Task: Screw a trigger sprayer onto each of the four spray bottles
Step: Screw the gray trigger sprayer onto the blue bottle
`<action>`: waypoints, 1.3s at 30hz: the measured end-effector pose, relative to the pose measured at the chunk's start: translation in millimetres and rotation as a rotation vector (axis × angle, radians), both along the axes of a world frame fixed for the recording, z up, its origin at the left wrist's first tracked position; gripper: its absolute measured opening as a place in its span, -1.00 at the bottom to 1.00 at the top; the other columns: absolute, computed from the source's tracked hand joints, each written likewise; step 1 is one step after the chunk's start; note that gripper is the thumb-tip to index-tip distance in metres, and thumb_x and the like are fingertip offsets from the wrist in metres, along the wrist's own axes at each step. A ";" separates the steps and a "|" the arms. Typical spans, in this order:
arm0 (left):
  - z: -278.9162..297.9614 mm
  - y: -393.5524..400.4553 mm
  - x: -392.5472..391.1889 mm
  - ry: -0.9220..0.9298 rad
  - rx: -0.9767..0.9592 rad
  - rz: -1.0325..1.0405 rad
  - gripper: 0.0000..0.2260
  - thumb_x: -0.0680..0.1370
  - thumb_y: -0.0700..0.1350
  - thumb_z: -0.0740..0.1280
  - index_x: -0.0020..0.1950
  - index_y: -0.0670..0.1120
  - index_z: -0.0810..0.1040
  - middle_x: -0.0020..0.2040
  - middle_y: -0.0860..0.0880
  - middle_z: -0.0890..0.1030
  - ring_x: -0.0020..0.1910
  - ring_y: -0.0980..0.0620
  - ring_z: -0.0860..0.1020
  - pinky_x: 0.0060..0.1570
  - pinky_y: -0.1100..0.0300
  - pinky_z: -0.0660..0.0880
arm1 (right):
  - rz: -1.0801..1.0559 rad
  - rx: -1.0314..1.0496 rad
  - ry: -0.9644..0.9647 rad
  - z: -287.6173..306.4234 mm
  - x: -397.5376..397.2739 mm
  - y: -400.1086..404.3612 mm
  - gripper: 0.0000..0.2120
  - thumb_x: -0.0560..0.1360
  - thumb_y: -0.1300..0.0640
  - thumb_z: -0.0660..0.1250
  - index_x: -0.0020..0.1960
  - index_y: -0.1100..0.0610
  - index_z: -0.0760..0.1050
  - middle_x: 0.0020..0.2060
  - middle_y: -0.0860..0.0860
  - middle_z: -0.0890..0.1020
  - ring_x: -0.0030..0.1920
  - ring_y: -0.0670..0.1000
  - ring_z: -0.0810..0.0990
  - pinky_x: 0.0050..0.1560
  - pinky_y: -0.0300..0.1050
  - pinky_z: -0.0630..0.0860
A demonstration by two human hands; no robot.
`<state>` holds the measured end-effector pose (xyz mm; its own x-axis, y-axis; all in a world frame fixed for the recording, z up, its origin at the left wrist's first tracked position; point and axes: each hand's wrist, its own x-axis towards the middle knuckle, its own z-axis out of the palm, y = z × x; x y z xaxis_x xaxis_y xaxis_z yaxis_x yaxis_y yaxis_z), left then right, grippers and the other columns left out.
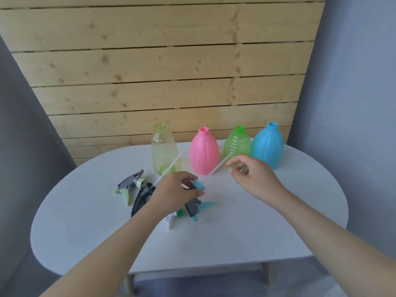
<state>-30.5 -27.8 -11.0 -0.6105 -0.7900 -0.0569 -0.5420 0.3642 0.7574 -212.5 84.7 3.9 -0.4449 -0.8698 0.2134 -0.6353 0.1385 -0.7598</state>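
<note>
Four open-necked bottles stand in a row at the back of the white table (pixel 278 232): a clear yellow-green bottle (pixel 163 146), a pink bottle (pixel 203 154), a green bottle (pixel 236 142) and a blue bottle (pixel 267 145). None carries a sprayer. My left hand (pixel 174 192) grips a grey sprayer with a blue collar and trigger (pixel 194 207) just above the table. Its white dip tube (pixel 218 168) slants up to the right, where my right hand (pixel 250 176) pinches it near the end, in front of the green bottle.
Left of my left hand lie a grey sprayer with a pale green trigger (pixel 129 186) and a black sprayer (pixel 141 199) whose tube points at the yellow-green bottle. A white and green sprayer (pixel 172 219) shows under my left wrist. A wooden plank wall stands behind.
</note>
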 end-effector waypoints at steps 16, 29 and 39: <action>40.5 1.8 -40.6 0.437 0.054 0.050 -0.78 0.40 -0.18 0.47 -0.04 -0.01 0.51 -0.11 -0.07 0.57 -0.37 -0.01 0.67 -0.31 0.16 0.61 | -0.400 -0.049 -0.080 -11.0 -110.2 -3.0 -0.17 0.29 0.05 0.54 0.41 0.20 0.18 0.37 0.16 0.29 0.36 0.14 0.30 0.36 0.03 0.26; 34.2 5.3 -36.9 0.506 0.025 0.127 -0.78 0.40 -0.14 0.46 -0.04 -0.10 0.48 -0.51 0.05 0.54 -0.58 0.12 0.47 -0.59 0.31 0.38 | -0.351 -0.067 -0.149 -17.5 -112.4 -10.7 -0.22 0.22 0.01 0.56 0.31 -0.05 0.23 0.19 -0.03 0.39 0.17 0.04 0.43 0.04 -0.05 0.39; 45.4 5.2 -16.4 0.522 0.011 0.045 -0.96 0.48 -0.11 0.38 -0.11 0.01 0.55 -0.49 0.05 0.55 -0.57 0.19 0.39 -0.55 0.40 0.35 | -0.160 -0.030 0.104 2.0 -84.8 43.6 -0.24 0.18 0.06 0.55 0.26 -0.24 0.28 0.07 -0.10 0.29 0.08 -0.08 0.39 0.06 -0.18 0.32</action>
